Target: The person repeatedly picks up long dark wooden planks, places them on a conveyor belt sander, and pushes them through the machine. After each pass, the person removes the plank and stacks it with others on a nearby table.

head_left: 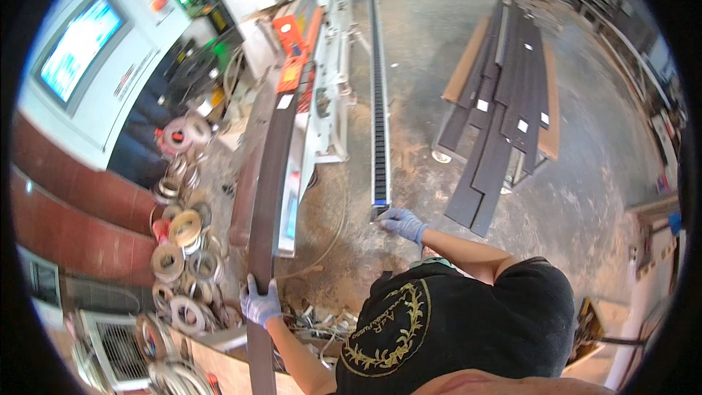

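A long dark brown board (268,197) runs from the lower edge up to the machine on the left. My left hand (261,303), in a pale glove, lies on the near part of this board with its fingers spread. My right hand (404,225), also gloved, is at the near end of a long narrow roller rail (379,124). Its fingers are closed on the dark end piece of the rail, just below a blue band. The palm side of both hands is hidden.
A stack of dark boards (504,102) rests on a low stand at right. The white machine (333,102) has orange parts (290,36) on top. Several tape rolls (186,228) lie on the floor at left, below a control panel with a lit screen (80,47). Offcuts (322,322) lie nearby.
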{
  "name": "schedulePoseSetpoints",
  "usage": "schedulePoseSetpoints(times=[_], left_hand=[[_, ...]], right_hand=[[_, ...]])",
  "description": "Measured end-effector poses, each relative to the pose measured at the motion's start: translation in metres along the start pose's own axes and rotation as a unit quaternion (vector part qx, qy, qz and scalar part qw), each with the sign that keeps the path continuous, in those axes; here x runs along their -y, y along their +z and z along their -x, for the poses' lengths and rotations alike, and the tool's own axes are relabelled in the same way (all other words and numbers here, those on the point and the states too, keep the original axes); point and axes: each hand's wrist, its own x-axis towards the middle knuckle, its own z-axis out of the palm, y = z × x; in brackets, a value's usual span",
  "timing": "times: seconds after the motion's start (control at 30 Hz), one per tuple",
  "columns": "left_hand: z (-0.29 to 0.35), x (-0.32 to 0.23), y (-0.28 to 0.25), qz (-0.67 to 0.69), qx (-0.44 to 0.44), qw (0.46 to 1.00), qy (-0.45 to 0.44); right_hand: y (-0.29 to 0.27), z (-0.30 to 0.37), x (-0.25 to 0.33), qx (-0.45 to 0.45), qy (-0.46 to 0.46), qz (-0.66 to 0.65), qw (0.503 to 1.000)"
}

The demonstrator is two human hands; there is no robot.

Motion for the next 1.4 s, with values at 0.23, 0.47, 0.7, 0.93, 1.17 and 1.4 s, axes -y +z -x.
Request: schedulePoseSetpoints(times=[0.23,0.47,0.7,0.93,1.17,1.4], left_hand=[[-0.005,-0.009,-0.001,-0.004,0.024,0.999,-0.022],[-0.003,-0.005,-0.001,-0.019,0.008,1.000,-0.003],[-0.003,0.003,-0.002,-0.008,0.017,1.000,-0.006],[-0.005,-0.008,-0.009,-0.005,0.049,0.998,-0.035],[-0.005,-0.007,-0.007,0.019,0.047,0.998,-0.038],[-0.003,-0.005,-0.006,-0.011,-0.001,1.000,-0.007]], right_hand=[[0.000,0.002,-0.003,-0.007,0.017,-0.040,0.999],[0.004,0.002,0.002,0.006,0.010,-0.005,1.000],[0.054,-0.035,0.066,0.092,-0.059,0.261,0.959],[0.151,-0.102,0.120,0.128,-0.182,0.512,0.829],[0.203,-0.142,0.108,0.115,-0.162,0.567,0.799],[0.210,-0.141,0.095,0.128,-0.153,0.608,0.769]])
